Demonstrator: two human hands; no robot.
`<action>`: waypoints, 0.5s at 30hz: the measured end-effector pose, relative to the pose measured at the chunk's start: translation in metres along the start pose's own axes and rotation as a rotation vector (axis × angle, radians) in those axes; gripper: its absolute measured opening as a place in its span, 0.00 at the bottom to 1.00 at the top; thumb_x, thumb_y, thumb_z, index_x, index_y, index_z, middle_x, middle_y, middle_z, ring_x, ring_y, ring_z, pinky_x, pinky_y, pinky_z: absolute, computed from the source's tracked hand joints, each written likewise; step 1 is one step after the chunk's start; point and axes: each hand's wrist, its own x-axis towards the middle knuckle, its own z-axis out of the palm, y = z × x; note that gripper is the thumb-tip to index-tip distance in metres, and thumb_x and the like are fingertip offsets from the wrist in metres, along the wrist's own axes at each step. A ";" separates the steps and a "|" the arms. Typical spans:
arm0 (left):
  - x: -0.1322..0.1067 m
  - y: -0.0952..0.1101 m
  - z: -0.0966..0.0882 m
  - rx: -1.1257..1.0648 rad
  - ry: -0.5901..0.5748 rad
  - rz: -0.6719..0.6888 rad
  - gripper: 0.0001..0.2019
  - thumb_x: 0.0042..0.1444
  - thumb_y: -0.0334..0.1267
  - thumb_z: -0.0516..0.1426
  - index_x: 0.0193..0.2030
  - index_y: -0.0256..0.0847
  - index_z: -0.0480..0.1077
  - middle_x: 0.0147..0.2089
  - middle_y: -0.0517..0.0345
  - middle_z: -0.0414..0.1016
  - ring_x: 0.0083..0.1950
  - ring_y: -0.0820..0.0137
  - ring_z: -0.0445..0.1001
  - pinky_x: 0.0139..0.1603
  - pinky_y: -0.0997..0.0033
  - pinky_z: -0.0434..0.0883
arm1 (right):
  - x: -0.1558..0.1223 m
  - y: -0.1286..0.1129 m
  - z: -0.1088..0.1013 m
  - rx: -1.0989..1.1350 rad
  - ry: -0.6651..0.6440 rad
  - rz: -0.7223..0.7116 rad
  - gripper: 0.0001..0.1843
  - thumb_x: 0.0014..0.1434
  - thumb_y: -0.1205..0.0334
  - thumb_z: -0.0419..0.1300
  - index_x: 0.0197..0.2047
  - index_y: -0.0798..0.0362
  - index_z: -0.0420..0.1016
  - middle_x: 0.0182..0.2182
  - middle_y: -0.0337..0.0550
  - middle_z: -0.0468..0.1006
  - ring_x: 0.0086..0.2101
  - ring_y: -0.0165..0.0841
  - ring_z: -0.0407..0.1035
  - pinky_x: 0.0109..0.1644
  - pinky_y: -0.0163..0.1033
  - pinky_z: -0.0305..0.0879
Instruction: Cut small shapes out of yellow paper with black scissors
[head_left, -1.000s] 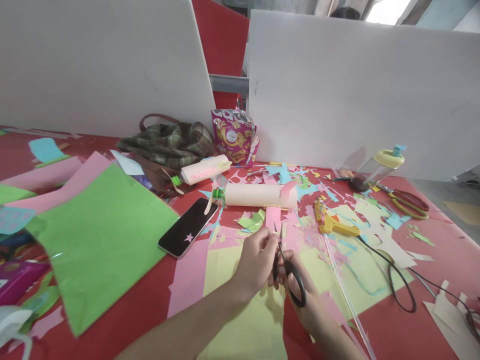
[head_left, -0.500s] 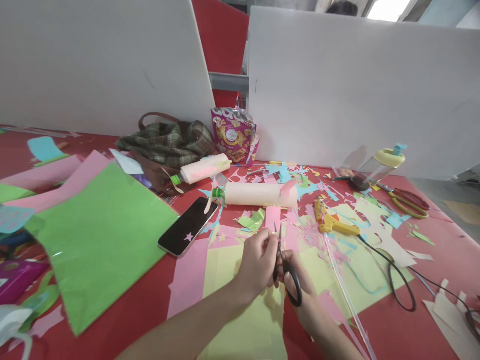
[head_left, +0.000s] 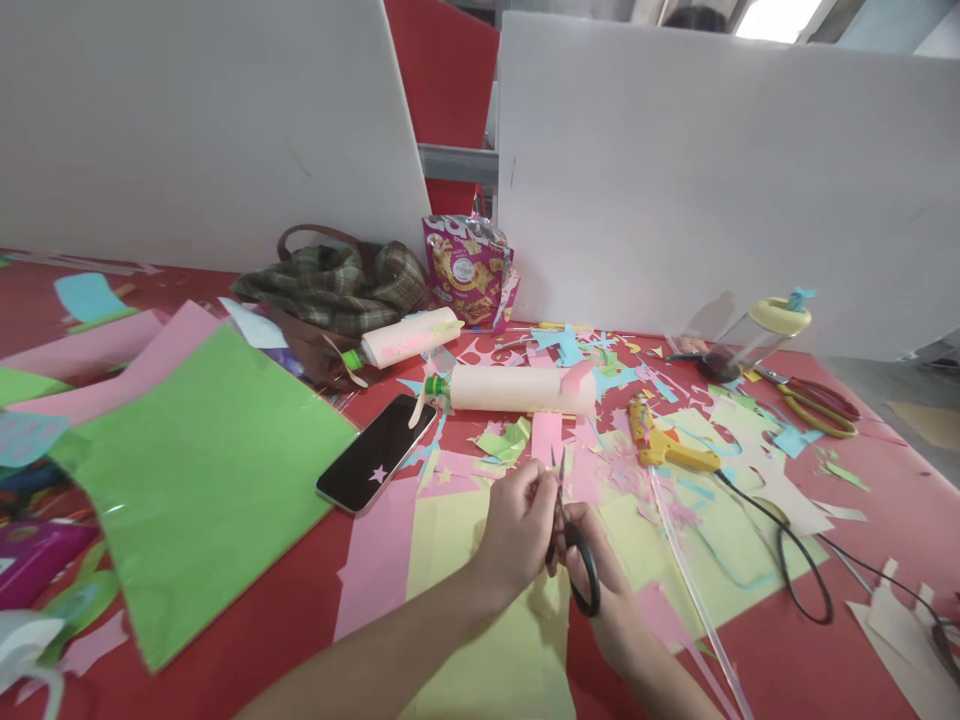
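My right hand grips black-handled scissors, blades pointing up and away from me. My left hand is curled right beside the blades, its fingertips pinched on a small piece I cannot make out. Both hands hover over yellow and pink paper sheets on the red table. Just beyond the hands lies a paper-wrapped bottle with a green cap, and a second one behind it.
A phone lies left of my hands beside a large green sheet. A yellow glue gun with a black cord, red-yellow scissors and a clear container sit right. A plaid bag and snack packet stand before white boards.
Both hands have drawn slightly nearer to me and lower. The scissors stay in my right hand, the left stays pinched at the blades.
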 end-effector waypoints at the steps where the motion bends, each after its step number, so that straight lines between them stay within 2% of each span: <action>1: 0.000 0.001 0.000 -0.001 -0.001 -0.001 0.11 0.51 0.38 0.46 0.20 0.40 0.51 0.13 0.71 0.52 0.08 0.82 0.53 0.07 0.82 0.52 | 0.000 0.000 0.000 -0.020 0.006 -0.005 0.13 0.54 0.49 0.46 0.34 0.49 0.56 0.26 0.37 0.56 0.27 0.31 0.52 0.29 0.35 0.52; 15: 0.000 0.000 0.000 0.031 0.014 0.053 0.12 0.52 0.37 0.46 0.19 0.40 0.51 0.13 0.71 0.51 0.09 0.83 0.52 0.08 0.82 0.51 | -0.002 -0.001 -0.001 -0.107 0.012 0.002 0.12 0.56 0.50 0.44 0.33 0.49 0.55 0.27 0.37 0.57 0.28 0.31 0.52 0.31 0.36 0.52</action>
